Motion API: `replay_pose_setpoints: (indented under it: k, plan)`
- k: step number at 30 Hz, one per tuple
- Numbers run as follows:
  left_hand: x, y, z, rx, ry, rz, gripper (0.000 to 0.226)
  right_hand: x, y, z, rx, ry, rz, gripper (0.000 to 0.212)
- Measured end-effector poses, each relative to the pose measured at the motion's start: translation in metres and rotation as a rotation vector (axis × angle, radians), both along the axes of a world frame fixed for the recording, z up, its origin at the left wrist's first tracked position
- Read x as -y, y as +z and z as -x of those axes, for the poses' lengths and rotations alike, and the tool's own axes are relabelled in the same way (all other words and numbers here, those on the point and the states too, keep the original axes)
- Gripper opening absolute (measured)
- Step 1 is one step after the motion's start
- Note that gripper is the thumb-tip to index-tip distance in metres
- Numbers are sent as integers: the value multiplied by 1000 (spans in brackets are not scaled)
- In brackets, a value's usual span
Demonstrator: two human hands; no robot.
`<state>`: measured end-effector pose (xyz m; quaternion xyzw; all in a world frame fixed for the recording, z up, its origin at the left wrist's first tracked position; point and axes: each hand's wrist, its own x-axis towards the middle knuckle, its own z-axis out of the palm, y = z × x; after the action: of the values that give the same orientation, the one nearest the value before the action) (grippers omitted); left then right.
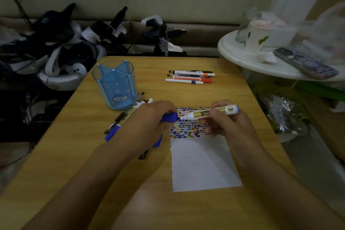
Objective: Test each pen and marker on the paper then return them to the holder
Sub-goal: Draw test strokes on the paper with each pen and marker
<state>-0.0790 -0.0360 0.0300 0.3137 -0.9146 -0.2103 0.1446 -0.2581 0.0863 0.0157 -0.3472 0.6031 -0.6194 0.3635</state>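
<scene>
A white sheet of paper [201, 164] lies on the wooden table [78, 155]; its far end is covered in small coloured marks. My right hand [225, 123] holds a white and gold marker [209, 112] level above those marks, tip pointing left. My left hand [149, 121] grips the marker's blue cap [169, 117] right at the tip. The blue transparent holder [116, 85] stands empty at the far left. Several pens [121, 119] lie beside and under my left hand. Another group of pens and markers [190, 76] lies at the table's far side.
A round white side table [242, 58] at the right carries a paper cup [258, 35], a phone [306, 62] and plastic bags. Dark gear and headsets [61, 52] are piled left of and behind the table. A sofa runs along the back.
</scene>
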Motion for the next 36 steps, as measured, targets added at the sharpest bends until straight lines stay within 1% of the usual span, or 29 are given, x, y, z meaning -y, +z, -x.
replay_pose_setpoints:
  k: [9, 11, 14, 16, 24, 29, 36]
  plan:
    - [-1, 1, 1, -49, -36, 20, 26, 0, 0, -4, -101, 61, -42, 8]
    - [-1, 3, 0, -63, -32, 18, 25, 0, 0, -3, -118, 69, -55, 14]
    - [-3, 5, 1, -65, -13, -11, 25, 0, 1, 2, -171, 75, -80, 30]
    - [-3, 6, 1, -64, -15, -7, 25, -1, -1, 5, -175, 84, -79, 32]
    - [-7, 7, 3, -41, 14, -6, 27, -1, -7, 6, -176, 97, -61, 32]
    - [-8, 9, 8, 35, 30, -6, 28, 1, -6, 7, -179, 104, -63, 16]
    - [-11, 6, 9, 28, 34, 13, 30, 2, -5, 6, -194, 120, -63, 12]
